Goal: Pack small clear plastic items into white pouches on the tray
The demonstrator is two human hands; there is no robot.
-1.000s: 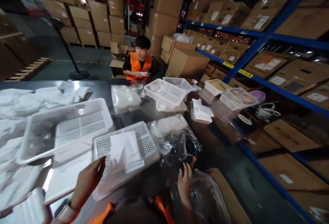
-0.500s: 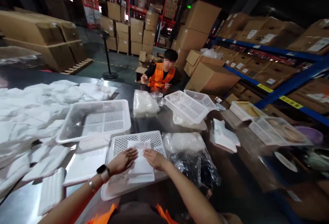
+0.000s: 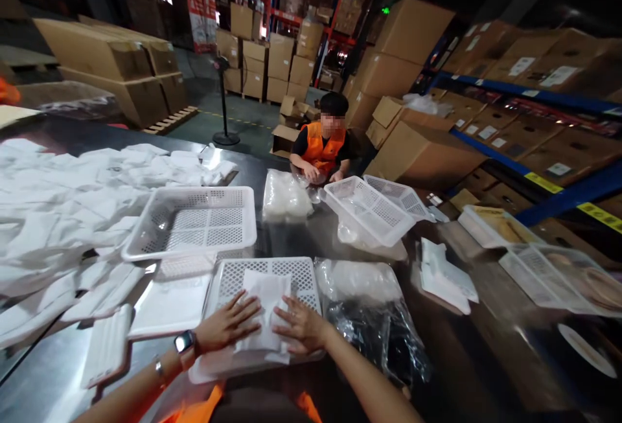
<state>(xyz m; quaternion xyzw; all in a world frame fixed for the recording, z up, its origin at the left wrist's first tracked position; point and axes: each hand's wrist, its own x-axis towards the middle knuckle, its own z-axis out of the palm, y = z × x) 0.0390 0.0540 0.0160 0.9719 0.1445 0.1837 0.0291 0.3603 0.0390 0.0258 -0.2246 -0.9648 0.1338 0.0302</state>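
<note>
My left hand [image 3: 227, 329] and my right hand [image 3: 301, 327] lie flat, fingers spread, on the near end of a folded white cloth [image 3: 265, 297]. The cloth rests on an upturned white perforated basket [image 3: 304, 275] at the near edge of the metal table [image 3: 43, 387]. A watch sits on my left wrist. Right of the basket lies a clear plastic bag [image 3: 359, 280] over dark packets. A larger empty white basket [image 3: 192, 222] stands just beyond.
Many white folded cloths [image 3: 63, 203] cover the table's left side. A person in an orange vest [image 3: 323, 148] works at the far end beside another basket [image 3: 369, 209] and bagged goods. Blue shelving with cardboard boxes [image 3: 534, 92] runs along the right.
Both hands came up onto the cloth on the upturned basket and now press it flat; the right hand left the dark bag. The view swung left and up.
</note>
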